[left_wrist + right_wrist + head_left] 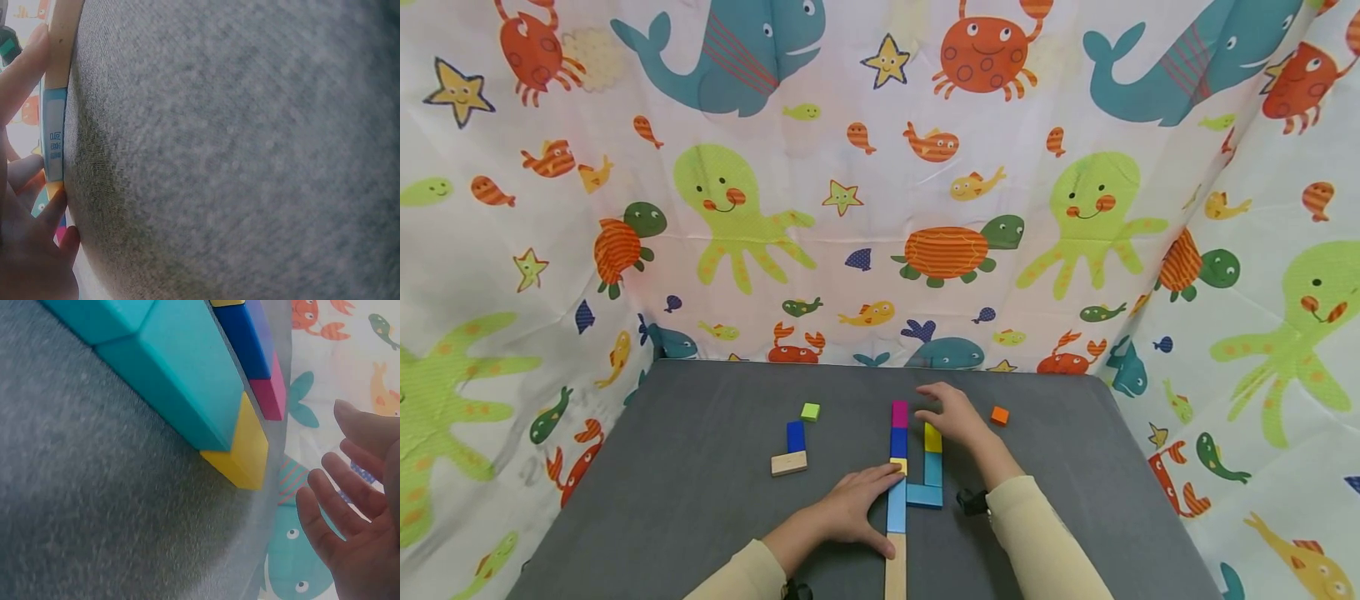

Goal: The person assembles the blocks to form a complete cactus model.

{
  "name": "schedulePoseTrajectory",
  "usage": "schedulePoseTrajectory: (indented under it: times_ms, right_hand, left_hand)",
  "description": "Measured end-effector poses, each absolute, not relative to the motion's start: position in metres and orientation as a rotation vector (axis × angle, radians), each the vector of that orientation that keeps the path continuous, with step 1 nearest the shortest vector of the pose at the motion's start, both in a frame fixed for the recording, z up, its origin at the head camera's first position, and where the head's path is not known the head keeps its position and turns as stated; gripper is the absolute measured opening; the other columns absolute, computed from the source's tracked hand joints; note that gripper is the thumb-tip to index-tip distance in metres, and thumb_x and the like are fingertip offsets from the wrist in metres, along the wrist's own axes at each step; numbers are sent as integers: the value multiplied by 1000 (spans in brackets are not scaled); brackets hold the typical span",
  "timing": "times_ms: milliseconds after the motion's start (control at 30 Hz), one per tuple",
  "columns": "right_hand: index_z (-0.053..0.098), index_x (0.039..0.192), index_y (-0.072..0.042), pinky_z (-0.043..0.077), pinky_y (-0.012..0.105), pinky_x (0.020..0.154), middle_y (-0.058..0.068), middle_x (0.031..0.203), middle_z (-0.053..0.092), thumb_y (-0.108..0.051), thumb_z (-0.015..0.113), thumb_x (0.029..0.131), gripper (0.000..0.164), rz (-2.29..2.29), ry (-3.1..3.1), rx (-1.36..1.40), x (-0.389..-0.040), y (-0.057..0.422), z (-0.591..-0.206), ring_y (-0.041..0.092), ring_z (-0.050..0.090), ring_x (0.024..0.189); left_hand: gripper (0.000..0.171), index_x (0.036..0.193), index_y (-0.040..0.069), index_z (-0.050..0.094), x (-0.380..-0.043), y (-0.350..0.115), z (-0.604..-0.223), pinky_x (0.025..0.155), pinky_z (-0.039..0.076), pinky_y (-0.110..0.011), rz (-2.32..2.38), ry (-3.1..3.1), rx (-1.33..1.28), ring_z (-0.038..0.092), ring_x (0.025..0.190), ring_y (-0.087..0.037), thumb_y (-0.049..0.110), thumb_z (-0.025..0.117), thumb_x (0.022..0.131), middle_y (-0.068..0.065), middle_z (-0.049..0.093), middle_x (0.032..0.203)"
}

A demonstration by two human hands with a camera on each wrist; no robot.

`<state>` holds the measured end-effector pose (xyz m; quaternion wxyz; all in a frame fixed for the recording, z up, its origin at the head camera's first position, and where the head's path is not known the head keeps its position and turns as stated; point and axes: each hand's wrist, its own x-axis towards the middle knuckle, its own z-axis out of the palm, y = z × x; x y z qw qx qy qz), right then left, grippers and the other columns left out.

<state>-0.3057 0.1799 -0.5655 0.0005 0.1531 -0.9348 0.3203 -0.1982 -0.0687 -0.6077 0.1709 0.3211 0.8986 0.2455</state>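
Note:
A straight column of blocks runs up the middle of the table: a plain wooden block (pixel 896 575) nearest, a light blue block (pixel 897 510), a small yellow block (pixel 898 466), a blue block (pixel 898 442) and a magenta block (pixel 899 412) farthest. My left hand (pixel 853 502) touches this column from the left, thumb at the wooden block and fingertips by the small yellow one. To the column's right, a teal block (pixel 924 496) lies crosswise, with another teal block (pixel 933 469) and a yellow block (pixel 250 450) leading away from it. My right hand (pixel 356 512) hovers beyond that yellow block, fingers spread, holding nothing.
Left on the grey table (pixel 685 500) lie a green block (pixel 810 412), a blue block (pixel 795 436) and a wooden block (pixel 788 463). An orange block (pixel 999 415) sits to the right of my right hand. A sea-animal curtain (pixel 865 275) hangs behind the table.

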Motion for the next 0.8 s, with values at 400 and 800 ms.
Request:
schedulePoseTrajectory:
  times_ms: [400, 800]
  right_hand:
    - [61, 139, -10, 49, 52, 101, 12, 140, 59, -25, 74, 94, 49, 1018, -2916, 426, -292, 194, -554, 34, 59, 123]
    - [62, 137, -8, 53, 50, 97, 15, 137, 60, -23, 76, 92, 49, 979, -2869, 363, -286, 222, -549, 34, 60, 121]
  left_hand:
    - [111, 159, 32, 31, -196, -71, -609, 118, 24, -57, 694, 2556, 905, 28, 152, -23, 72, 80, 68, 9, 26, 166]
    - [112, 159, 32, 31, -196, -70, -608, 118, 24, -57, 729, 2548, 903, 28, 151, -23, 71, 81, 67, 9, 26, 166]
